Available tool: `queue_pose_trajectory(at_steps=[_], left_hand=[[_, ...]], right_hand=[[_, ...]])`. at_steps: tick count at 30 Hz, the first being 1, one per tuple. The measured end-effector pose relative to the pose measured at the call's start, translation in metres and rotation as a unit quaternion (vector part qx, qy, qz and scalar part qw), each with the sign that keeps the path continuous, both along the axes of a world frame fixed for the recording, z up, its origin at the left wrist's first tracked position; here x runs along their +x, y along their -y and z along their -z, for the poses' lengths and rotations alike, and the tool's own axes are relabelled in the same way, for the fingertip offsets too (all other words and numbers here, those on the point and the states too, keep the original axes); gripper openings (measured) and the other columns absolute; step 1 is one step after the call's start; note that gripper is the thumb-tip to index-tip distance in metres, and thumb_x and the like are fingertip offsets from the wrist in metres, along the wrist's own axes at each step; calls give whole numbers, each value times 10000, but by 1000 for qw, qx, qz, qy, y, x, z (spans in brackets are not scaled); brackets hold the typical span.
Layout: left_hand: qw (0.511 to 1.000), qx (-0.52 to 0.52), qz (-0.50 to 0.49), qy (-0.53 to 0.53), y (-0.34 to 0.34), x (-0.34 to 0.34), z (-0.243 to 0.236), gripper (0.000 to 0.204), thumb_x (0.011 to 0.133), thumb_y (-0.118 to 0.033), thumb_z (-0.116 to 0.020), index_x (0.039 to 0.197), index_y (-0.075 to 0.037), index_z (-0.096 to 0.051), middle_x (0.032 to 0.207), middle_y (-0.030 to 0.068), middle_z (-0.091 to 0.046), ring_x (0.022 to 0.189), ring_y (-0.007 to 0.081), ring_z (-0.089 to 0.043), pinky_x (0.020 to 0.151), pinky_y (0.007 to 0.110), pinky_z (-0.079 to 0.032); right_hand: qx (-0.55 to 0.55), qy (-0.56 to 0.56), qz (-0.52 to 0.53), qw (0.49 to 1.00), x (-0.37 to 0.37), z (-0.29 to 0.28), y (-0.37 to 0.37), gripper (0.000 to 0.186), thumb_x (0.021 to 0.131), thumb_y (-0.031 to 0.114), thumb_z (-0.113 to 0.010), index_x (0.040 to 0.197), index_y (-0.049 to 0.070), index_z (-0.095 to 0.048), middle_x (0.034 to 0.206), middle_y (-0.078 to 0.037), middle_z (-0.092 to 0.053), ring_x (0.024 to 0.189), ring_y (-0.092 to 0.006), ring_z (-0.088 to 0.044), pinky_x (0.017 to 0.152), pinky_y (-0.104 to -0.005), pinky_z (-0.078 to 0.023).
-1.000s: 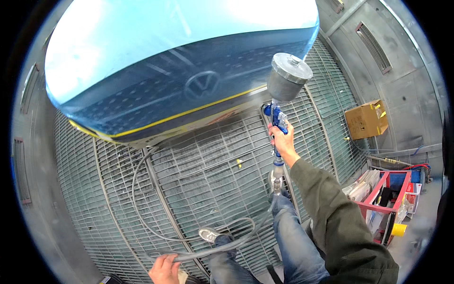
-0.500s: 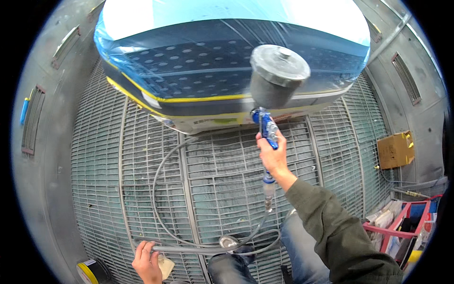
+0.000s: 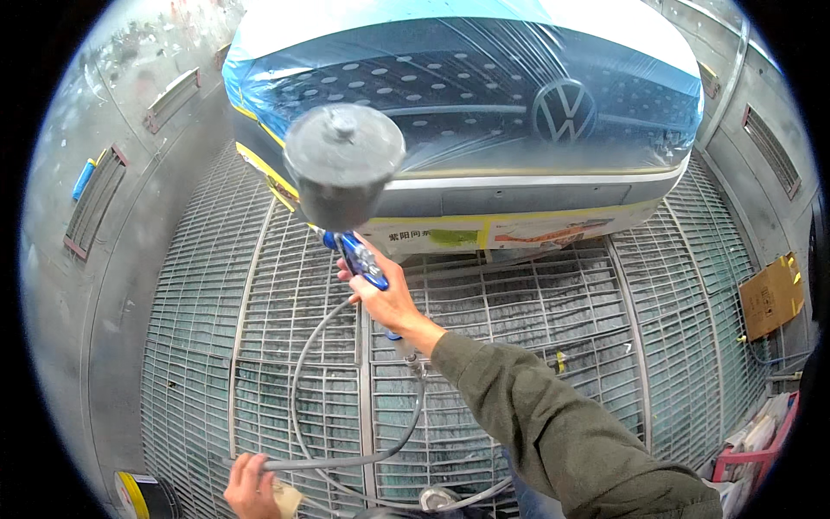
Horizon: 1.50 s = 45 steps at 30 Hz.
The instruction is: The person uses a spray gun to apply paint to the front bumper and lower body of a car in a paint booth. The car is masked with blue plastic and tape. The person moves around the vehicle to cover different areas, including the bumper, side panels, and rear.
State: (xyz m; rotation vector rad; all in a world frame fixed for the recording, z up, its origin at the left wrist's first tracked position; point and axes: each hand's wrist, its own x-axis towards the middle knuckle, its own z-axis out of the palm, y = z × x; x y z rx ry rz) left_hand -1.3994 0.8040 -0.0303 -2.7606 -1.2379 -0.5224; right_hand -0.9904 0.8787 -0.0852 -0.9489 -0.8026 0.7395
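My right hand (image 3: 389, 298) grips a spray gun (image 3: 363, 264) with a blue handle and a large grey metal cup (image 3: 341, 164) on top. The gun points at the lower left part of a vehicle's front end (image 3: 458, 95), which is wrapped in plastic film with yellow tape and paper along its lower band (image 3: 536, 199). A grey hose (image 3: 337, 461) hangs from the gun's lower fitting and loops over the floor. My left hand (image 3: 249, 484), at the lower left, has its fingers closed on that hose, with something pale beige just beside it.
Metal grating (image 3: 519, 329) forms the floor. Grey booth walls with vents (image 3: 769, 151) stand on both sides. A cardboard box (image 3: 769, 294) sits at the right, above a red rack (image 3: 752, 454) holding papers. A black can with a yellow band (image 3: 147, 497) is at the lower left.
My right hand has swept the spray gun leftward across the vehicle's front. The view has shifted, showing more of the left wall. My left hand still holds the hose.
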Motion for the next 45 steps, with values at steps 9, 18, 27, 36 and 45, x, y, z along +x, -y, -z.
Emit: queue_pose_trajectory(at_steps=[9,18,27,36,45], left_hand=[[994,-104,17,17,61,43,87,222,825,-89,-686,1047,-104,-684,1078,102,-676,842,317,-674,689,390,-547],[989,-130,46,49,94,61,90,213,829,-133,-703,1041,-123,-683,1041,79,-670,796,305,-661,641,393,-526],[987,-126,84,-47,110,106,84,217,796,-228,-754,993,-152,-703,885,-2,-637,644,227,-652,561,338,-504],[976,-106,182,-50,124,177,83,218,787,-234,-763,988,-175,-703,885,-16,-633,650,222,-645,555,338,-509],[953,-102,265,-108,137,238,87,205,846,-278,-713,1021,-181,-669,946,-17,-610,713,192,-676,561,339,-518]], right_hand=[[51,-59,118,990,9,168,31,290,894,-18,-543,1180,1,-587,1092,-98,-671,961,-163,-668,661,-282,-595],[1,-58,73,996,22,174,22,182,862,42,-602,1037,2,-633,904,-54,-658,721,-102,-615,480,-208,-438],[46,10,154,987,61,198,92,76,858,-7,-624,933,-6,-638,845,-22,-660,723,-74,-585,644,-241,-480],[29,-2,203,979,124,196,184,64,865,44,-648,914,12,-675,774,-17,-649,590,-54,-543,516,-205,-416],[23,-9,275,961,198,191,267,64,857,36,-639,917,15,-632,762,-33,-635,554,-62,-524,491,-206,-418]])
